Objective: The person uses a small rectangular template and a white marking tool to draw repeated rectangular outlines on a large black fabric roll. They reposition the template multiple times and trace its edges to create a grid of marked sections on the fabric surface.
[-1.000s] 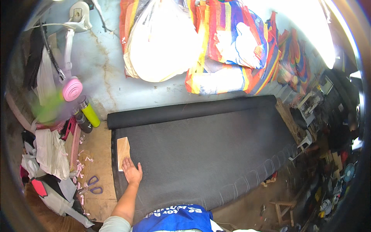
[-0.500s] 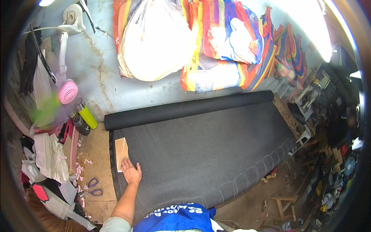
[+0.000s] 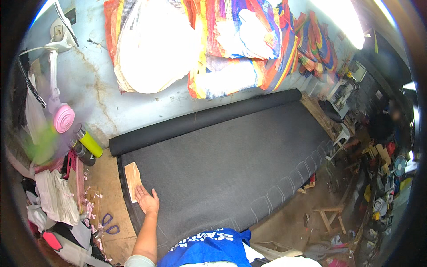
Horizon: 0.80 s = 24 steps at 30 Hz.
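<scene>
One tan panel [image 3: 131,177] lengthwise toward wall [image 3: 142,111]

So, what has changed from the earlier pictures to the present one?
The head view has tilted, so the scene appears turned and further left. Nothing was visibly taken up or let go. The left hand still lies at the lower right of the tan piece, on the black fabric; the scissors stay beside it.

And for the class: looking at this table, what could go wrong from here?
The tan flat piece could pivot or slide, since only the left hand is seen on it, at its lower right edge. The dark cloth under it could crease if tugged. If the cloth roll shifted, it might knock the lime-green bottle near its left end.
</scene>
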Tool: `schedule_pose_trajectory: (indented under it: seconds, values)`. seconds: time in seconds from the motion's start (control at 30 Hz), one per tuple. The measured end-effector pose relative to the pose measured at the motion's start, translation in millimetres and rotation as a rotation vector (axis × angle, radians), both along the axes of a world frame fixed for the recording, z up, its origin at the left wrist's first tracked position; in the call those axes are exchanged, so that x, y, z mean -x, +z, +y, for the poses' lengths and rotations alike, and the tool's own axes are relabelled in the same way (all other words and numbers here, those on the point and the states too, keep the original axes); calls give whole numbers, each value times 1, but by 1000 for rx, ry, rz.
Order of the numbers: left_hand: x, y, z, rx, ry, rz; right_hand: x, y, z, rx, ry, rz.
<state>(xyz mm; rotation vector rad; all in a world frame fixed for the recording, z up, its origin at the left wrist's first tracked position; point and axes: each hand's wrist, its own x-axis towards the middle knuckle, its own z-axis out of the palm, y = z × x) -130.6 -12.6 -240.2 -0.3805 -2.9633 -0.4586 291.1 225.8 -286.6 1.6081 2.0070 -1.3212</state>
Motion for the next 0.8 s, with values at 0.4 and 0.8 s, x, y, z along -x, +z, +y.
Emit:
schedule_pose_trajectory:
  seconds: [0.4, 0.8]
  values:
    - [1, -3, -1, -1, -10, 9, -7, -2, -10, 19, -22, -27]
    - [1, -4, -2, 10, -18, 11, -18, -4, -23, 35, -57, -28]
